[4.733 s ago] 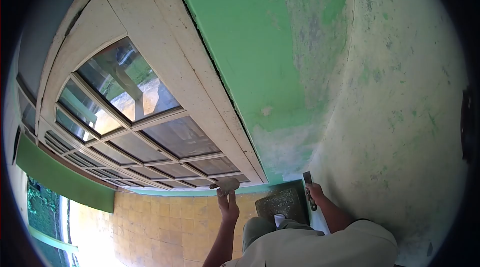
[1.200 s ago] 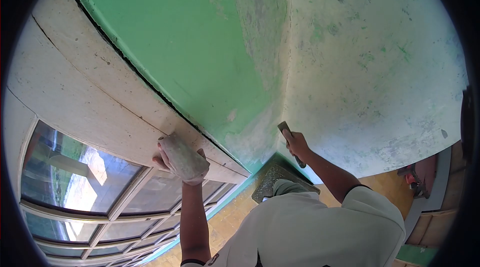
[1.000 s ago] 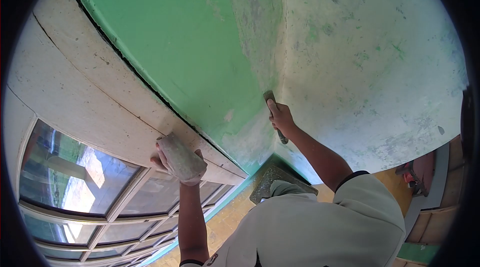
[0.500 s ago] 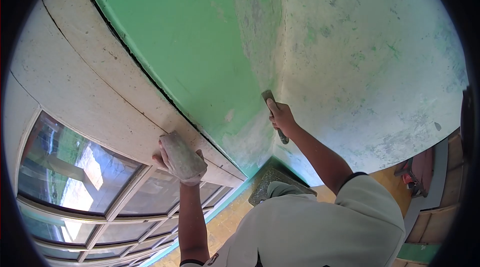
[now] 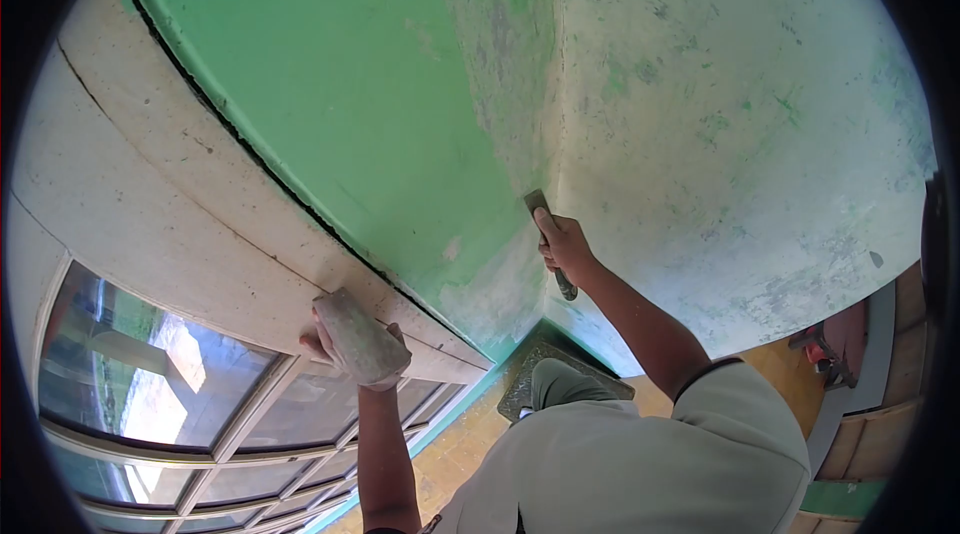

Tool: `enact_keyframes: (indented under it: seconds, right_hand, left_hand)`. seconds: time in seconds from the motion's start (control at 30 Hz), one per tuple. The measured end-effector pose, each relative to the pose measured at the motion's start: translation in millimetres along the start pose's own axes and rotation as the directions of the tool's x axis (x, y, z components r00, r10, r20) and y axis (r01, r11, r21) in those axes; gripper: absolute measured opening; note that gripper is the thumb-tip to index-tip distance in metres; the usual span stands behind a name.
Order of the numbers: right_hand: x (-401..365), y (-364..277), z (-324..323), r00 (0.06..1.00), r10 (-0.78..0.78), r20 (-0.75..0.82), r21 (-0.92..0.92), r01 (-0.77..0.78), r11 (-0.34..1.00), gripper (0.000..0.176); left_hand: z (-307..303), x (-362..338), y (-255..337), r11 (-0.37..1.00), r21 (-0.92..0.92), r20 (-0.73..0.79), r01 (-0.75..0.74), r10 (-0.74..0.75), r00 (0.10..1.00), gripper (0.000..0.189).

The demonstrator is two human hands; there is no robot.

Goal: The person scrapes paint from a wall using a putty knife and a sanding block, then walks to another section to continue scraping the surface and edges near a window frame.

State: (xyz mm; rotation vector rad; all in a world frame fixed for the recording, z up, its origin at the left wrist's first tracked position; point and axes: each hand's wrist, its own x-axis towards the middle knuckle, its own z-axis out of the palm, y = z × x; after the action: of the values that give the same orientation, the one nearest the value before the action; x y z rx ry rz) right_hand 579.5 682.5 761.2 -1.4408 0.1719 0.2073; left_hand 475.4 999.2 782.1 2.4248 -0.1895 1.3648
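My right hand (image 5: pixel 568 246) is wrapped round the handle of a putty knife (image 5: pixel 537 202). The knife's blade points up at the corner where the green wall (image 5: pixel 390 124) meets the whitish, patchy wall (image 5: pixel 690 164). Lower left, in front of the pale window frame, my left hand (image 5: pixel 390 366) grips a flat, whitish-grey piece (image 5: pixel 352 329), smeared with what looks like filler. Its exact kind does not show. Fingers of this hand stick out at both sides of the piece. Pale smears cover the hand down to the wrist.
A window with several panes (image 5: pixel 160 364) fills the lower left. Below me, a dark speckled slab or stand (image 5: pixel 520 389) sits in the corner above a yellowish tiled floor (image 5: pixel 440 449). Reddish furniture (image 5: pixel 840 339) stands at the far right.
Both hands appear slightly lower in view, still holding the putty knife and the grey piece. The walls and window have shifted a little left, as the camera turned slightly.
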Motion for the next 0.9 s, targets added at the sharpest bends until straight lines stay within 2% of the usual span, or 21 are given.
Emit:
enact_keyframes:
  seconds: [0.07, 0.13, 0.17, 0.2, 0.23, 0.27, 0.3, 0.33, 0.37, 0.4, 0.43, 0.47, 0.5, 0.6, 0.63, 0.7, 0.73, 0.8, 0.87, 0.9]
  right_hand:
    - [-16, 5, -13, 0.999, -0.033, -0.029, 0.029, 0.034, 0.999, 0.054]
    - [-36, 35, -26, 0.994, 0.002, -0.108, -0.197, -0.023, 0.980, 0.052]
    - [-45, 59, -33, 0.993, 0.022, -0.116, -0.277, -0.053, 0.959, 0.051]
    - [-52, 88, -40, 0.983, 0.113, -0.142, -0.277, -0.149, 0.949, 0.053]
    - [-60, 102, -43, 0.979, 0.163, -0.119, -0.251, -0.189, 0.949, 0.052]
    - [-52, 108, -42, 0.982, 0.155, -0.109, -0.240, -0.177, 0.954, 0.051]
    - [-44, 113, -40, 0.984, 0.148, -0.096, -0.229, -0.167, 0.959, 0.050]
    - [-27, 96, -28, 0.995, 0.068, -0.077, -0.244, -0.085, 0.966, 0.049]
    - [-8, 68, -12, 0.998, -0.009, -0.061, -0.256, -0.007, 0.967, 0.049]
    - [0, 47, -1, 0.998, -0.003, -0.064, -0.252, -0.013, 0.968, 0.049]
    - [4, 27, 8, 0.999, -0.006, -0.032, -0.084, 0.003, 0.996, 0.048]
    - [3, 17, 13, 1.000, -0.015, -0.002, 0.091, 0.015, 0.996, 0.048]
    - [0, 13, 9, 1.000, -0.016, -0.001, 0.094, 0.016, 0.995, 0.048]
    - [-25, 37, -18, 0.998, 0.036, -0.042, -0.059, -0.038, 0.998, 0.049]
    - [-36, 57, -27, 0.998, 0.037, -0.046, -0.055, -0.040, 0.998, 0.049]
    - [-54, 84, -38, 0.976, 0.213, -0.043, -0.167, -0.218, 0.962, 0.050]
    - [-47, 87, -38, 0.977, 0.210, -0.038, -0.166, -0.213, 0.963, 0.050]
    - [-32, 88, -34, 0.983, 0.182, -0.030, -0.242, -0.183, 0.953, 0.051]
    - [12, 32, -13, 1.000, -0.008, -0.023, -0.305, 0.000, 0.952, 0.051]
    - [20, -1, -3, 0.998, -0.070, 0.010, -0.130, 0.071, 0.989, 0.051]
  left_hand:
    - [-6, 2, 12, 0.999, 0.023, -0.036, -0.038, 0.038, 0.999, 0.096]
    - [-7, 8, 12, 0.994, 0.047, -0.080, -0.101, 0.104, 0.991, 0.094]
    - [0, -1, 3, 0.999, 0.010, -0.095, -0.047, 0.048, 0.994, 0.093]
    - [6, -9, -5, 1.000, -0.028, -0.109, 0.010, -0.013, 0.994, 0.091]
    - [12, -12, -10, 1.000, -0.028, -0.111, 0.009, -0.012, 0.994, 0.091]
    - [16, -15, -15, 0.986, -0.158, -0.111, 0.052, -0.070, 0.991, 0.074]
    - [18, -17, -19, 0.954, -0.284, -0.103, 0.094, -0.128, 0.986, 0.075]
    - [15, -17, -23, 0.955, -0.280, -0.101, 0.094, -0.127, 0.987, 0.075]
    - [13, -18, -26, 0.956, -0.294, -0.117, 0.013, -0.049, 0.992, 0.075]
    - [13, -18, -27, 0.948, -0.310, -0.132, -0.069, 0.029, 0.991, 0.092]
    - [12, -13, -21, 0.948, -0.311, -0.126, -0.071, 0.033, 0.992, 0.092]
    - [9, -6, -17, 0.969, -0.221, -0.140, -0.110, 0.080, 0.987, 0.091]
    - [6, 3, -8, 0.981, -0.128, -0.158, -0.143, 0.122, 0.980, 0.089]
    - [-6, 14, 15, 0.965, 0.156, -0.167, -0.212, 0.237, 0.957, 0.087]
    - [-5, 13, 15, 0.964, 0.152, -0.164, -0.216, 0.240, 0.957, 0.087]
    - [-3, 12, 13, 0.980, 0.097, -0.159, -0.176, 0.189, 0.969, 0.080]
    - [-2, 10, 12, 0.986, 0.075, -0.158, -0.152, 0.162, 0.974, 0.078]
    - [0, 7, 10, 0.995, 0.034, -0.151, -0.096, 0.100, 0.983, 0.073]
    - [2, 5, 8, 0.999, -0.014, -0.134, -0.045, 0.043, 0.990, 0.071]
    - [2, 5, 8, 0.999, -0.036, -0.124, -0.022, 0.017, 0.992, 0.070]
